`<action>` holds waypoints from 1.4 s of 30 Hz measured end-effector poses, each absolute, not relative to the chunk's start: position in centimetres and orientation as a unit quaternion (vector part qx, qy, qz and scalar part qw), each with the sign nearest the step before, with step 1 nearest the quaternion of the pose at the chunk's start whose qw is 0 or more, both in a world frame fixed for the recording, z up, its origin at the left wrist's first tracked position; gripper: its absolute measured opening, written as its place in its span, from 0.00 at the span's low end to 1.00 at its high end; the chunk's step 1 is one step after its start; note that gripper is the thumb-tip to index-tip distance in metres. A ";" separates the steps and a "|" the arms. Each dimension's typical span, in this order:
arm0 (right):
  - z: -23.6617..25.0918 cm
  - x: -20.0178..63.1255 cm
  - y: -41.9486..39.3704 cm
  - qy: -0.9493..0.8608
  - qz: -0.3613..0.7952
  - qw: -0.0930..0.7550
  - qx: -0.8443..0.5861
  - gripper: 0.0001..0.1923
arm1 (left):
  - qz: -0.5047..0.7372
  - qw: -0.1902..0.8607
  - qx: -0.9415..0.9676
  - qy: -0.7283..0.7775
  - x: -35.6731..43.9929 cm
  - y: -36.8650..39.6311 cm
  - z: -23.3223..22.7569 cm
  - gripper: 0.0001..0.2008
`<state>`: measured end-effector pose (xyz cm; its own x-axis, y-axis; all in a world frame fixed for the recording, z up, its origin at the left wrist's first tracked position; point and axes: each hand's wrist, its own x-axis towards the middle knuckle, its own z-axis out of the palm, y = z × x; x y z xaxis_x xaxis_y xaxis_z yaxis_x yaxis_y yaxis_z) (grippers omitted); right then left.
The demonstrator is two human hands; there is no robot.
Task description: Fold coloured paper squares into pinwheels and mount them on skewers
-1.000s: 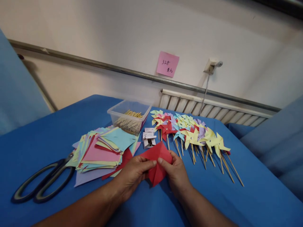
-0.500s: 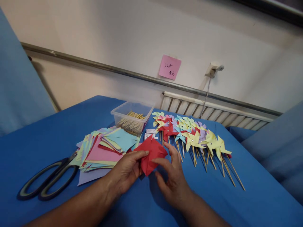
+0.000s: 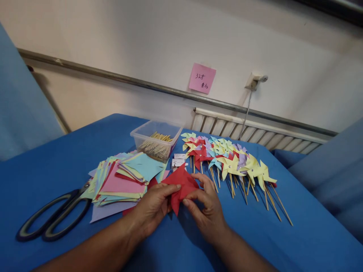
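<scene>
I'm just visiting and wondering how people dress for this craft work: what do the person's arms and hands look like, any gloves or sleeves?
Both are bare. The left hand and right hand wear no gloves, and no rings, watch or bracelets show. Both forearms are uncovered up to the bottom edge of the picture, so no sleeve is in view. Fingernails are short and unpainted, as far as the picture shows.

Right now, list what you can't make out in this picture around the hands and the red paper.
- Red paper, head view: its folds lie partly under the left hand and right hand.
- Pink note on the wall: writing too small to read.
- Small white box: the red paper hides its front.
- Scissors: blades slip under the paper stack.
- Both elbows: cut off by the bottom edge.
</scene>
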<state>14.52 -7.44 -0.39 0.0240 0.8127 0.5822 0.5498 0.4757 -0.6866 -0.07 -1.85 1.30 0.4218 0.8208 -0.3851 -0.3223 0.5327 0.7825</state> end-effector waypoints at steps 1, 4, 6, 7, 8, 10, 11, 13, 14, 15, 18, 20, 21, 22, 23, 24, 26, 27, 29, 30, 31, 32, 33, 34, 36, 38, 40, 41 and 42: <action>-0.4 14.5 -7.4 -0.673 0.145 0.524 -0.502 0.02 | 0.366 0.775 0.325 0.400 0.0 -1.9 1.3 0.09; -0.4 14.6 -7.3 -0.622 0.198 0.542 -0.530 0.04 | 0.356 0.757 0.364 0.410 0.1 -2.2 1.1 0.10; -0.1 14.5 -7.3 -0.598 0.220 0.543 -0.547 0.05 | 0.349 0.752 0.384 0.407 0.2 -2.4 1.0 0.09; 0.1 14.5 -7.3 -0.593 0.227 0.541 -0.552 0.05 | 0.346 0.753 0.388 0.404 0.2 -2.4 1.0 0.10; 0.3 14.5 -7.4 -0.589 0.231 0.540 -0.555 0.06 | 0.341 0.755 0.389 0.403 0.2 -2.5 1.0 0.10; 0.5 14.5 -7.4 -0.586 0.236 0.539 -0.557 0.06 | 0.337 0.758 0.385 0.404 0.1 -2.5 1.0 0.11; 0.5 14.5 -7.4 -0.586 0.237 0.540 -0.556 0.07 | 0.335 0.760 0.383 0.403 0.1 -2.5 1.1 0.11; 0.3 14.5 -7.2 -0.586 0.238 0.541 -0.554 0.07 | 0.335 0.763 0.379 0.403 0.1 -2.4 1.1 0.11; 0.1 14.6 -7.1 -0.587 0.239 0.541 -0.553 0.07 | 0.335 0.764 0.378 0.401 0.1 -2.4 1.1 0.11; -0.1 14.6 -7.0 -0.588 0.241 0.540 -0.552 0.07 | 0.333 0.766 0.378 0.400 0.1 -2.4 1.1 0.10; -0.5 14.8 -6.8 -0.594 0.246 0.535 -0.548 0.07 | 0.331 0.764 0.375 0.409 0.2 -2.3 1.0 0.09; -0.4 14.8 -6.8 -0.593 0.249 0.534 -0.549 0.06 | 0.333 0.756 0.371 0.423 0.3 -2.3 1.0 0.09; -0.3 14.8 -6.9 -0.591 0.250 0.535 -0.550 0.06 | 0.335 0.752 0.369 0.431 0.3 -2.3 1.0 0.09; -0.2 14.7 -6.9 -0.588 0.252 0.535 -0.552 0.06 | 0.335 0.750 0.367 0.437 0.4 -2.3 1.0 0.09; -0.1 14.7 -7.0 -0.585 0.256 0.535 -0.554 0.06 | 0.334 0.749 0.367 0.439 0.4 -2.3 1.0 0.09; -0.1 14.6 -7.0 -0.582 0.260 0.534 -0.555 0.06 | 0.331 0.750 0.367 0.440 0.4 -2.3 1.0 0.10; -0.2 14.6 -7.0 -0.576 0.271 0.534 -0.556 0.06 | 0.329 0.751 0.366 0.441 0.4 -2.4 1.0 0.10; -0.3 14.6 -7.0 -0.572 0.276 0.535 -0.557 0.06 | 0.331 0.749 0.364 0.443 0.4 -2.4 1.0 0.10; -0.6 14.7 -6.8 -0.562 0.285 0.541 -0.557 0.07 | 0.338 0.746 0.359 0.448 0.4 -2.5 1.0 0.10; -0.8 14.7 -6.7 -0.559 0.288 0.543 -0.556 0.07 | 0.339 0.745 0.358 0.449 0.4 -2.5 1.1 0.10; -1.0 14.8 -6.6 -0.555 0.292 0.546 -0.556 0.07 | 0.339 0.745 0.359 0.449 0.4 -2.5 1.1 0.09; -1.2 14.8 -6.6 -0.554 0.296 0.546 -0.554 0.07 | 0.335 0.747 0.360 0.447 0.4 -2.5 1.2 0.09; -1.3 14.9 -6.5 -0.554 0.299 0.546 -0.553 0.08 | 0.330 0.749 0.362 0.445 0.4 -2.5 1.2 0.09; -1.3 14.9 -6.5 -0.554 0.302 0.545 -0.552 0.08 | 0.326 0.751 0.363 0.444 0.4 -2.4 1.2 0.09; -1.4 14.9 -6.5 -0.554 0.303 0.544 -0.553 0.08 | 0.324 0.752 0.363 0.444 0.4 -2.4 1.3 0.09; -1.4 14.9 -6.5 -0.555 0.302 0.543 -0.553 0.08 | 0.329 0.752 0.361 0.443 0.3 -2.3 1.3 0.09; -1.4 14.9 -6.5 -0.556 0.301 0.541 -0.554 0.07 | 0.334 0.753 0.358 0.439 0.3 -2.4 1.2 0.09; -1.4 14.9 -6.5 -0.557 0.301 0.540 -0.554 0.07 | 0.335 0.754 0.358 0.436 0.3 -2.4 1.2 0.09; -1.5 14.9 -6.5 -0.557 0.302 0.539 -0.555 0.07 | 0.335 0.755 0.359 0.434 0.3 -2.4 1.1 0.09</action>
<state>14.94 -6.49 -1.47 0.1971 0.9437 0.2656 0.2938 0.2016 -0.9344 0.34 -2.40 1.07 0.3986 0.8175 -0.4157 -0.1946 0.5183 0.8328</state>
